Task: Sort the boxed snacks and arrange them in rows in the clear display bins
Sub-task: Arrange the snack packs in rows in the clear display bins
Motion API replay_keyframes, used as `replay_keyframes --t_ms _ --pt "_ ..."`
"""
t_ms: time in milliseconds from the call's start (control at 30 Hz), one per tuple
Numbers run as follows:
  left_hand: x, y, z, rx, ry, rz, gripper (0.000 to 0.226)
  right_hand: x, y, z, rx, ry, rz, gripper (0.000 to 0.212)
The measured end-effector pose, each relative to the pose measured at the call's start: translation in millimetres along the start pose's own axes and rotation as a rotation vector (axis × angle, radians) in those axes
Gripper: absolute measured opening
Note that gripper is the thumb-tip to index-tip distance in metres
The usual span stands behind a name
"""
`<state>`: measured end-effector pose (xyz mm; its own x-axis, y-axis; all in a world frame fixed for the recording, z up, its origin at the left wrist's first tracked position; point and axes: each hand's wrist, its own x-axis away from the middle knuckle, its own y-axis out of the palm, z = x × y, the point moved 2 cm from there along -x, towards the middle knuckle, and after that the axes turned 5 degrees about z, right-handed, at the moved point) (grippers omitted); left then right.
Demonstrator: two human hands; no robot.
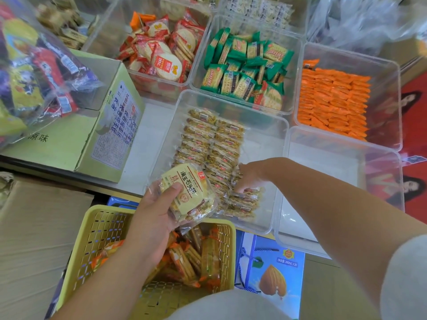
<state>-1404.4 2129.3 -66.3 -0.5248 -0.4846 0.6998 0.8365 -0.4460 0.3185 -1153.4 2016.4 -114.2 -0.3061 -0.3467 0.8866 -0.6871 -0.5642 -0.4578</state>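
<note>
left hand (157, 211): fingers wrapped round yellow packet stack (187, 192), over near-left corner of clear bin (261, 146) | right hand (250, 177): fingers on packet rows (215, 144), near end, grip unclear | rows run far-to-near; stack just left of right hand

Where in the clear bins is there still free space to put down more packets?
The centre bin is bare right of its two packet rows. The near-right bin holds nothing. The orange-packet bin has a bare right strip. The green-packet bin is crowded.
</note>
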Motion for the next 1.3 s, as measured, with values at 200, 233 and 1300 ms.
replay_keyframes --t_ms 200,233,1300 --pt "4.1 3.4 6.1 0.025 -0.016 -0.030 0.053 22.8 6.6 -2.0 0.080 -0.065 0.182 0.076" --pt "5.6 4.3 7.4 0.026 -0.014 -0.032 0.056 31.5 6.7 -2.2 0.103 -0.078 0.227 0.072" --pt "28.5 22.9 12.9 -0.119 -0.060 0.046 0.021 166.4 41.9 17.0 -0.396 -0.485 1.327 0.036"
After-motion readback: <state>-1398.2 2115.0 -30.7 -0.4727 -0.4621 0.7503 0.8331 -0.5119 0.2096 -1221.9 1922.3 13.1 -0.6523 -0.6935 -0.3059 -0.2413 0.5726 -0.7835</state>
